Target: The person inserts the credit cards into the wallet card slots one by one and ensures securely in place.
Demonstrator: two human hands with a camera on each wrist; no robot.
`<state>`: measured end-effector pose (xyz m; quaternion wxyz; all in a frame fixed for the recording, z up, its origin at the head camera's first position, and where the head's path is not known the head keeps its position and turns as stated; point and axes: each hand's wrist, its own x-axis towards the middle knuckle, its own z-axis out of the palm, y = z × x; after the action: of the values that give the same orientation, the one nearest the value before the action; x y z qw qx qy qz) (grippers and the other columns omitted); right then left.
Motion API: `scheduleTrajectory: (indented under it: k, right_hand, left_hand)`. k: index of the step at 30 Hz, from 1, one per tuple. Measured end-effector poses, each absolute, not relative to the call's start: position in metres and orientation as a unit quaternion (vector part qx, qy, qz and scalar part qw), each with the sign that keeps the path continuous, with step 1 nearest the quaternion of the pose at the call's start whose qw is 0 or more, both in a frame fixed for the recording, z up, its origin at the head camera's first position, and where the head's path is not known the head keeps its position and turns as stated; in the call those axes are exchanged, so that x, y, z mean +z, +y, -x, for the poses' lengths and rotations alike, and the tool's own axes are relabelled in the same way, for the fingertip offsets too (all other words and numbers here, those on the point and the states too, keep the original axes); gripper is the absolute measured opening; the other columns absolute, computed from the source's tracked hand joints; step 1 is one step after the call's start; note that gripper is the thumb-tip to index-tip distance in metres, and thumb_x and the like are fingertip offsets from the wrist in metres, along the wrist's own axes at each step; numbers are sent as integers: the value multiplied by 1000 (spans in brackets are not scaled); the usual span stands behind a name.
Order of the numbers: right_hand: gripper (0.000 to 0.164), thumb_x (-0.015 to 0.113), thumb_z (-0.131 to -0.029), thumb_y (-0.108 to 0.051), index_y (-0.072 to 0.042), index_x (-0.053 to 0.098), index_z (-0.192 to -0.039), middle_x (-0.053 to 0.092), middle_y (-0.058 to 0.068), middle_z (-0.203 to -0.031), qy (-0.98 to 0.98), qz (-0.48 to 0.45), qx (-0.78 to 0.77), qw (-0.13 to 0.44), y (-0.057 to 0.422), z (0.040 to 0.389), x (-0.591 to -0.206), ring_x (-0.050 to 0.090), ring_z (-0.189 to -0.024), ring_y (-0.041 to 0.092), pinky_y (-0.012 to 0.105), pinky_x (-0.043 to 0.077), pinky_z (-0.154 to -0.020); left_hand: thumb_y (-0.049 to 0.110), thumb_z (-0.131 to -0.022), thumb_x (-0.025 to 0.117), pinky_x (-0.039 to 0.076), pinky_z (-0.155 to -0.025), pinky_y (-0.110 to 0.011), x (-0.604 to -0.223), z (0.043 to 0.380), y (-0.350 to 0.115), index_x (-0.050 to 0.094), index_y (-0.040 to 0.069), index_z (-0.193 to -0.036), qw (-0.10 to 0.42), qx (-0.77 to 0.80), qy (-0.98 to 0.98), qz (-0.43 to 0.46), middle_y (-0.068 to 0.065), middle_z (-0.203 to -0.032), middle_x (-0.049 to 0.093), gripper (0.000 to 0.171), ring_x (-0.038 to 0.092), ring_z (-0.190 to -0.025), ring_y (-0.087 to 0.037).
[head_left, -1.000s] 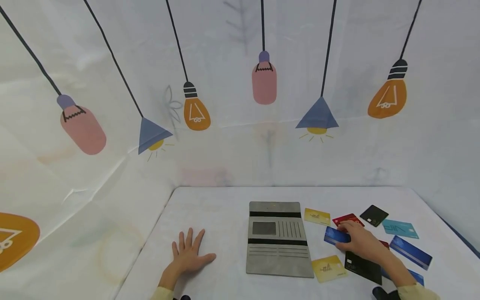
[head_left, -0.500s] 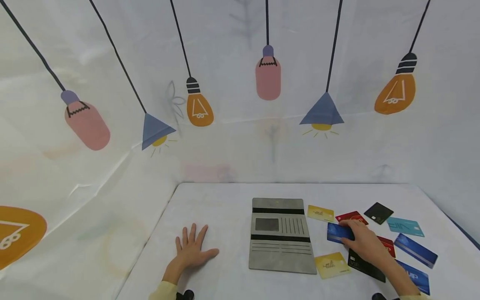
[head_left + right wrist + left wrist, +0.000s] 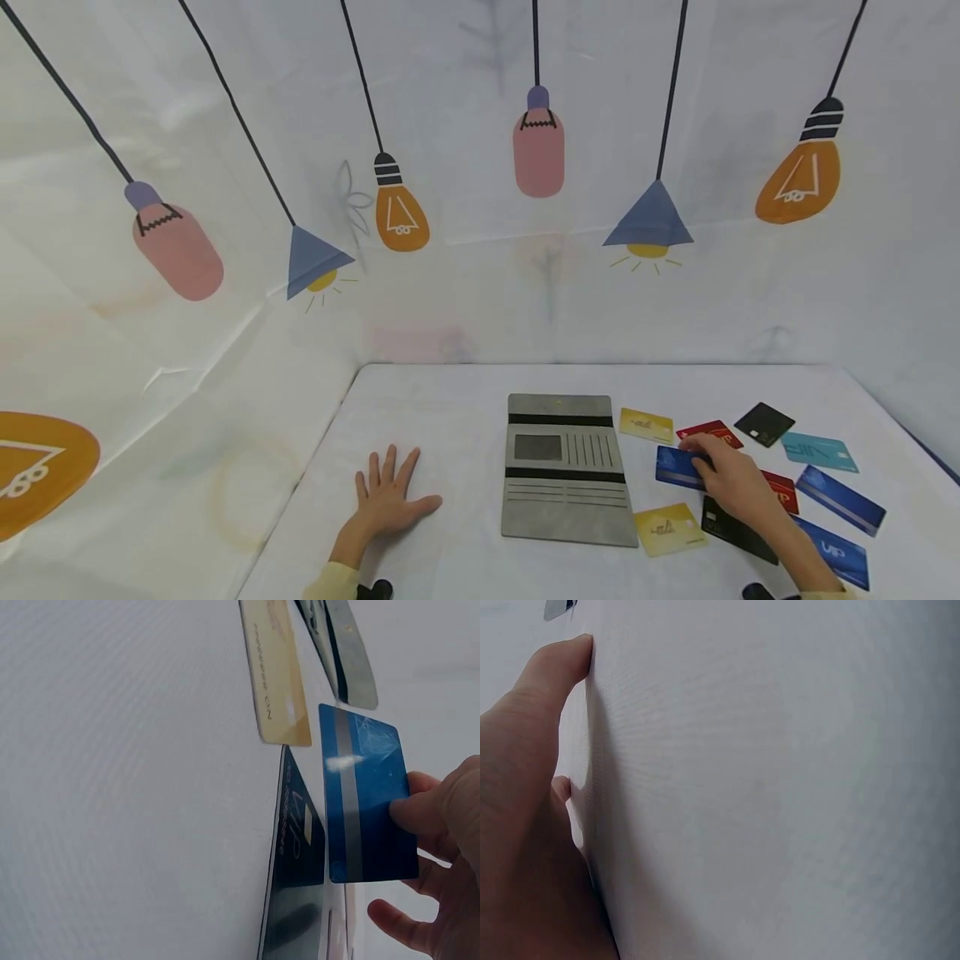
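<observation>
The thumb and fingers (image 3: 415, 814) of the right hand (image 3: 738, 483) are pinching a blue bank card with a grey stripe (image 3: 366, 795), and they are closing on its long edge opposite the stripe. The card is tilting up from the counter (image 3: 442, 400), and its long axis is running left to right, almost toward the grey unfolded wallet (image 3: 566, 500). This is, I think, the most important relation: the wallet is lying to the left of the held card, with only a narrow strip of counter between them, and its own long axis is pointing away from the person, so card and wallet are crossing in direction. Two yellow cards are bordering this strip, one farther (image 3: 647, 425) and one nearer (image 3: 670, 530) (the nearer one is lying just beside the wallet's corner). Under the right hand, a black VIP card (image 3: 738, 531) is resting. The left hand (image 3: 386, 504) is lying flat with spread fingers, holding nothing, well apart on the wallet's other side.
</observation>
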<state>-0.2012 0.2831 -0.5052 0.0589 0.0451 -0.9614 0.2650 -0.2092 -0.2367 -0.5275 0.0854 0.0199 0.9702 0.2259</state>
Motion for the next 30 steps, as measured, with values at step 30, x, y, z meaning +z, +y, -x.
scheduleTrajectory:
  k: [30]
  right_hand:
    - [21, 60, -94, -2, -6, 65, -113, 67, 14, -115, -929, -106, 342, 95, 209, 224, -490, 62, -107, 33, 58, 49, -93]
  left_hand:
    - [59, -79, 72, 4, -110, -74, -515, 202, -165, 33, 15, -154, 36, 252, 955, -152, -29, -160, 17, 95, 5, -146, -54]
